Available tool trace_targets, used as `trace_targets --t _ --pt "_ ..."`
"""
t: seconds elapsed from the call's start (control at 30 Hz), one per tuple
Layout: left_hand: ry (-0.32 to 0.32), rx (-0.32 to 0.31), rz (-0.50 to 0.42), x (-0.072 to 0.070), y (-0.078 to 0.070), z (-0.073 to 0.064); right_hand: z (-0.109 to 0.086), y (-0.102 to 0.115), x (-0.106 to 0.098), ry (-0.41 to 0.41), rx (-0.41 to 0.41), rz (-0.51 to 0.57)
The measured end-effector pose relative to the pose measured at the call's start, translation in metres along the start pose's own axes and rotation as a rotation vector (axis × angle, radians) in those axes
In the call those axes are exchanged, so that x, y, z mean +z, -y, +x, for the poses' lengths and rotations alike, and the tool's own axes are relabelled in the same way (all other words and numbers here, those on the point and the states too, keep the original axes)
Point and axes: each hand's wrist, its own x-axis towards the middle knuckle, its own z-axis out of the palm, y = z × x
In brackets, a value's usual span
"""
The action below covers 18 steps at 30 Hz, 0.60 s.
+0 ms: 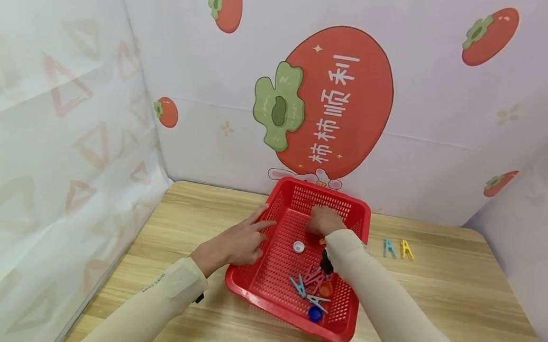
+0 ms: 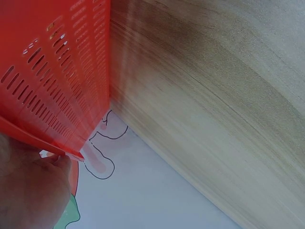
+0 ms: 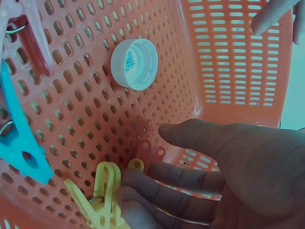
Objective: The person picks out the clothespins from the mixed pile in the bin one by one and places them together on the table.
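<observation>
Counter (image 1: 465, 295) was wood-grained, pale yellow-brown with darker streaks, its far corners rounded. A red perforated basket (image 1: 274, 266) stood directly on it, open side up, around mid-width, set at a slight angle and reaching to the far edge as seen from the head. Right of the basket and apart from it lay a blue clothespin (image 1: 388, 246), with a yellow clothespin (image 1: 405, 247) just beside it, farther right.
</observation>
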Motion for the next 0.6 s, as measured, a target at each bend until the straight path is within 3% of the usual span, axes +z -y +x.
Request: trace_targets --t 0.23,0.4,0.6 --pt "-0.001 0.001 -0.003 -0.001 -0.001 0.0 0.008 -0.002 0.007 0.041 -0.063 -0.071" --pt "-0.003 0.001 -0.002 0.0 0.0 0.0 -0.003 0.005 0.006 0.031 -0.078 -0.097" --pt "-0.002 0.002 0.004 0.0 0.0 0.0 0.019 -0.003 0.018 0.038 -0.089 -0.224"
